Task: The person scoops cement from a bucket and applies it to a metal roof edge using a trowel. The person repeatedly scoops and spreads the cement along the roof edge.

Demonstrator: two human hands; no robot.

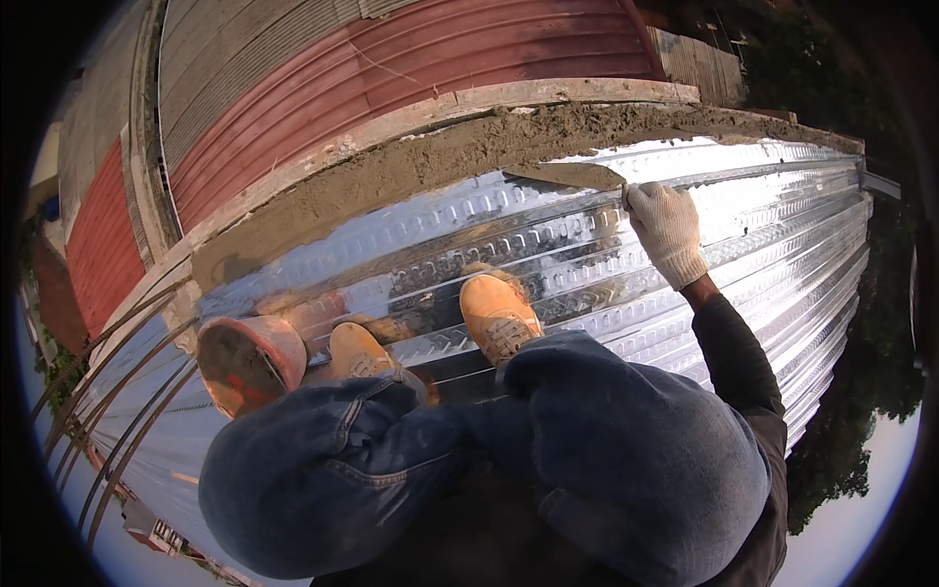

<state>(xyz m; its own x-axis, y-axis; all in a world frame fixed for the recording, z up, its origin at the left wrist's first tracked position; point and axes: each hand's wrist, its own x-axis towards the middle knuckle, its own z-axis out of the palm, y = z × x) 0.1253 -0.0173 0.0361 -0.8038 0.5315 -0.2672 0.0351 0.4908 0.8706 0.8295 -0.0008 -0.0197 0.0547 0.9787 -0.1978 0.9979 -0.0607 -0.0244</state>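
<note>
My right hand, in a pale knitted work glove, is closed round the handle of a trowel. The trowel's flat blade points left and lies at the edge of a band of wet grey-brown mortar. That mortar runs along the foot of a low wall, beside the shiny ribbed metal decking. My left hand is out of sight. By my left shoe stands an orange-red bucket with dark residue inside, tilted toward me in the view.
I crouch on the decking in tan shoes. Beyond the low wall's top are red corrugated roofing and grey roof sheets. Bent rusty rebar sticks out at the left. Dark trees lie past the decking's right edge.
</note>
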